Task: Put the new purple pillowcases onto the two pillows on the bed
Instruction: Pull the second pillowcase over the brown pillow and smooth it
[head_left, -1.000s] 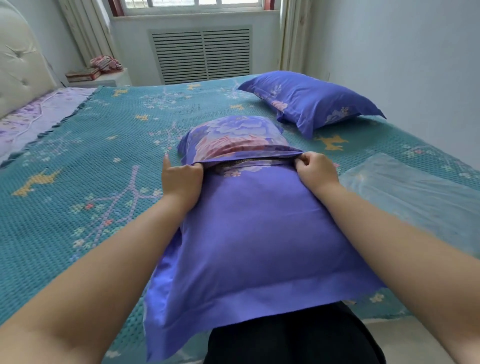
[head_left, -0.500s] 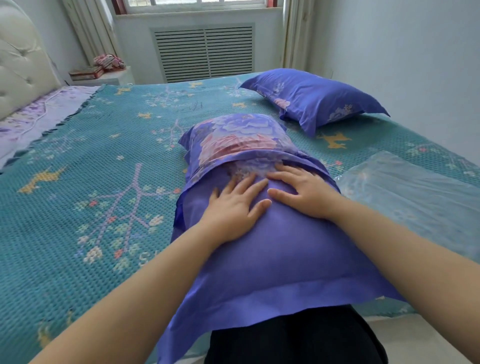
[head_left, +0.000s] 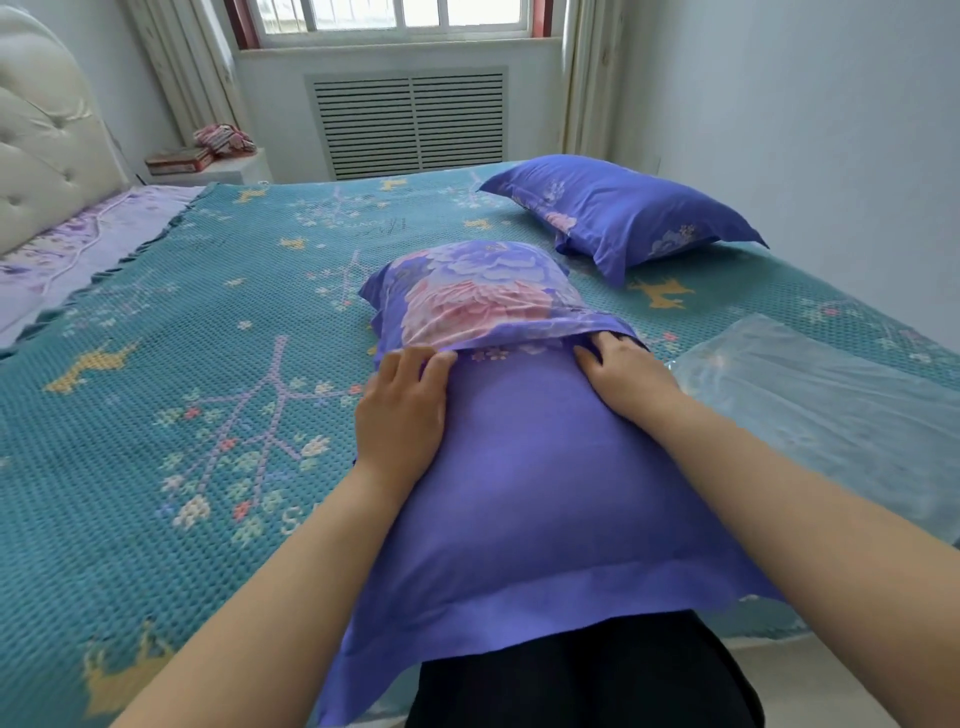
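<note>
The left hand (head_left: 402, 410) lies flat on the near pillow (head_left: 524, 457), fingers straight, tips at the edge of the pillowcase's floral flap (head_left: 483, 306). The right hand (head_left: 621, 374) rests on the pillow's right side, fingers loosely bent at the flap's corner; whether it pinches cloth cannot be told. The second pillow (head_left: 618, 213), already cased, lies farther back on the bed (head_left: 171, 364), beside a clear plastic bag (head_left: 826, 410).
</note>
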